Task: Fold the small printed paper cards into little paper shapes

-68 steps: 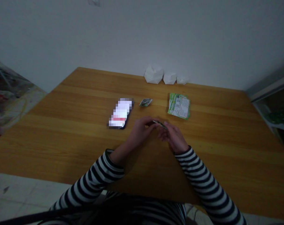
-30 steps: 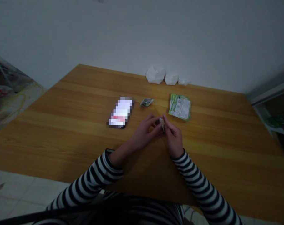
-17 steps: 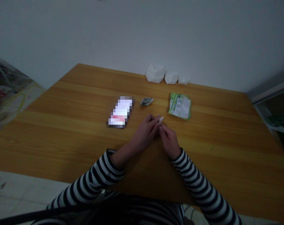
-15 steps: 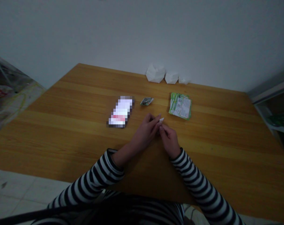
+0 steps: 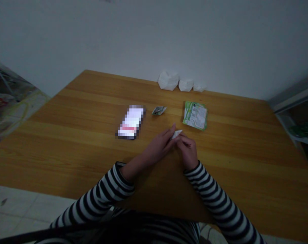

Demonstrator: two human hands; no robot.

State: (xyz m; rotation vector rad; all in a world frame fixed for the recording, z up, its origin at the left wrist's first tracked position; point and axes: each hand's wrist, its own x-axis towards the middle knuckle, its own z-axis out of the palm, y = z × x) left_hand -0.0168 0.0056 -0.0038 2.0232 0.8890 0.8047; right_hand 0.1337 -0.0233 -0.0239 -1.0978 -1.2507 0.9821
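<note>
Between my two hands is a small folded piece of white paper (image 5: 176, 134), its pointed corner sticking out at the upper right. My left hand (image 5: 160, 145) is closed on it from the left, with the fingers partly covering it. From the right, my right hand (image 5: 188, 149) pinches the paper's lower side with thumb and fingers. Both hands are just above the wooden table (image 5: 93, 156). Much of the paper is hidden behind the fingers. Just beyond the hands lies a small folded, dark and silvery paper piece (image 5: 158, 110).
A phone (image 5: 131, 122) with a lit, blurred screen lies left of the hands. To the right is a stack of green and white packets (image 5: 195, 115). White folded paper pieces (image 5: 168, 80) stand along the wall at the table's back edge.
My right hand has shifted slightly right, and more of the white paper shows between the hands. My left hand stays nearly in place. The things on the table have not moved.
</note>
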